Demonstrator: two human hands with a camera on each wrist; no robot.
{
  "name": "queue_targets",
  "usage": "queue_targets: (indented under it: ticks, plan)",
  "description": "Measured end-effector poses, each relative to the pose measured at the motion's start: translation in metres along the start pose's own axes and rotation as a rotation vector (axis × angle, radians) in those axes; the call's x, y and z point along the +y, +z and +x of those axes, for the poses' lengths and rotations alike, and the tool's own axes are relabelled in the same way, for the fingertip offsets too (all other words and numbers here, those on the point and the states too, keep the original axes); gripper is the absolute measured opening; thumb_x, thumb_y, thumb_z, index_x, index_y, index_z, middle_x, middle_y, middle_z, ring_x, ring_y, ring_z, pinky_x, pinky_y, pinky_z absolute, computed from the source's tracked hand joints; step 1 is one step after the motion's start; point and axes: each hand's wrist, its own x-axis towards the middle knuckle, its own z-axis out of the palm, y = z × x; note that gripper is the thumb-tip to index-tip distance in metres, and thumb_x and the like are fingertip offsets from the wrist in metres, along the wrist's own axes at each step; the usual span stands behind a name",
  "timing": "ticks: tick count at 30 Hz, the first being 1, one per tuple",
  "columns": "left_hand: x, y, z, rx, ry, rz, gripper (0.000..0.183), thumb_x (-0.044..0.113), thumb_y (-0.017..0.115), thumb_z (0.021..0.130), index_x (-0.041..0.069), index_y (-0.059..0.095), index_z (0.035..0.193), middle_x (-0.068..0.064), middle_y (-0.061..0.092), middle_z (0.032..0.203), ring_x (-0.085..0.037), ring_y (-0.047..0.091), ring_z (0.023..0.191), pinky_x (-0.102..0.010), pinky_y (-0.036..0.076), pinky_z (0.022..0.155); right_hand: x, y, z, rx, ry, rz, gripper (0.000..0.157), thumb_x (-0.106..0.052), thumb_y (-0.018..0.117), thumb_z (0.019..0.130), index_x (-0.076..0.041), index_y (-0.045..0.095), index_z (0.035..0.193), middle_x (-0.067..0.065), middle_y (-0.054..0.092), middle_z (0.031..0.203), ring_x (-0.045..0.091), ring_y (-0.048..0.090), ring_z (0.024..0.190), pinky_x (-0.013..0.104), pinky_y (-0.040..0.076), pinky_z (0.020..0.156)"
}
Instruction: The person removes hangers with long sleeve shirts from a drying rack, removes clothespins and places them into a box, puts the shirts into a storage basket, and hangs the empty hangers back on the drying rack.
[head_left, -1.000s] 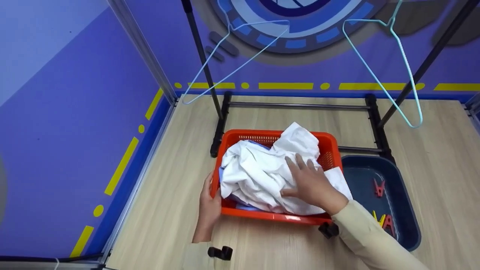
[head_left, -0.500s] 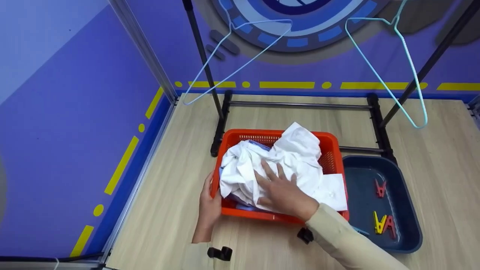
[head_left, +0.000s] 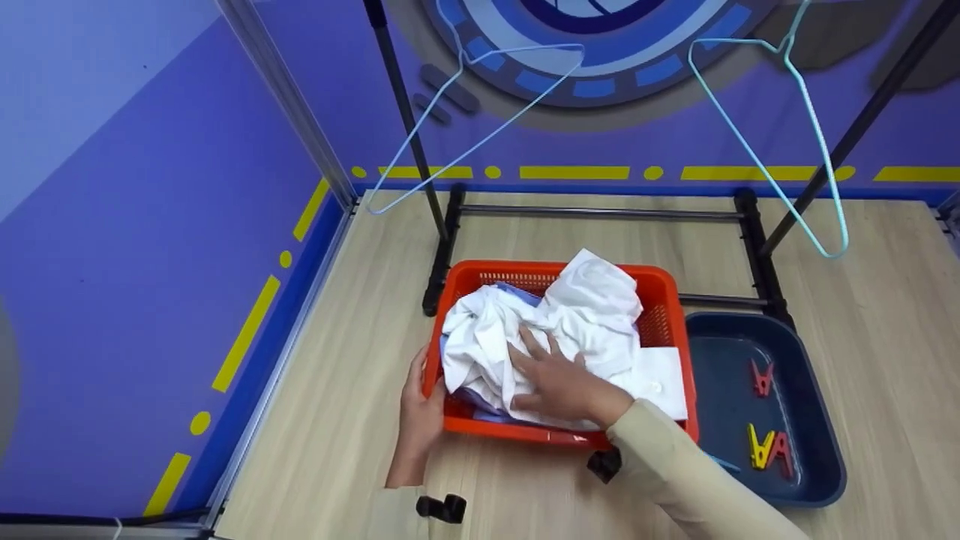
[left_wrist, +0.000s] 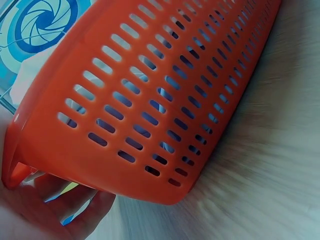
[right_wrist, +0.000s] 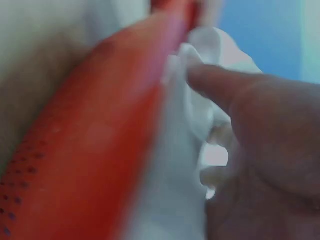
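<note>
An orange-red plastic basket (head_left: 495, 428) stands on the wooden surface, filled with crumpled white clothing (head_left: 592, 289). Some blue cloth (head_left: 491, 415) shows beneath the white. My left hand (head_left: 420, 416) grips the basket's left rim; in the left wrist view its fingers (left_wrist: 92, 212) curl under the lip beside the slotted wall. Fingers spread, my right hand (head_left: 562, 382) rests on the white clothing near the front of the basket. The right wrist view, blurred, has that hand touching white fabric beside the basket wall.
Right of the basket is a dark blue tray (head_left: 731, 360) holding red clothespins (head_left: 762, 379) and a yellow clothespin (head_left: 760, 448). A black rack base (head_left: 600, 213) lies behind. Two light-blue hangers (head_left: 817, 135) hang above it. A purple wall (head_left: 187, 187) borders the left.
My right hand has moved left across the white clothing, and a flat white piece at the basket's right end shows more fully. My left hand has stayed on the rim.
</note>
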Motion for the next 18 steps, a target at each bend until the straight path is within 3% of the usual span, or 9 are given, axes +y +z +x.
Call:
queue_targets:
  ticks: [6,12,16,18]
  plan:
    - [0.0,-0.006,0.001,0.007,0.002,0.008,0.053,0.012,0.05,0.092,0.025,0.032,0.141,-0.002,0.035,0.145,-0.022,0.033,0.134,-0.045,0.029,0.108,-0.001,-0.025,-0.018,0.064,-0.035,0.121,0.076,-0.038,0.062,0.084,-0.038,0.016,0.144,-0.002,0.015,0.154,0.034,0.015,0.14,0.052,0.028,0.106]
    - [0.005,-0.016,-0.007,0.009,-0.003,0.144,0.049,0.025,0.046,0.096,0.02,0.03,0.142,-0.007,0.04,0.143,-0.024,0.04,0.13,-0.046,0.035,0.104,0.004,-0.047,-0.051,0.147,-0.056,0.115,0.072,-0.05,0.057,0.084,-0.035,0.02,0.144,-0.002,0.021,0.152,0.033,0.016,0.14,0.057,0.018,0.109]
    - [0.028,-0.026,-0.01,0.064,0.045,0.217,0.049,0.03,0.039,0.098,0.015,0.029,0.143,-0.007,0.04,0.143,-0.025,0.041,0.128,-0.046,0.036,0.103,0.01,-0.063,-0.075,0.226,-0.053,0.133,0.069,-0.058,0.05,0.083,-0.039,0.02,0.143,-0.006,0.022,0.152,0.029,0.015,0.141,0.056,0.014,0.11]
    - [0.045,-0.029,-0.01,0.093,0.109,0.276,0.05,0.032,0.039,0.097,0.013,0.029,0.143,-0.006,0.037,0.145,-0.025,0.037,0.13,-0.048,0.033,0.105,0.013,-0.072,-0.088,0.249,-0.039,0.162,0.068,-0.059,0.048,0.084,-0.039,0.02,0.143,-0.007,0.021,0.152,0.027,0.013,0.142,0.058,0.014,0.109]
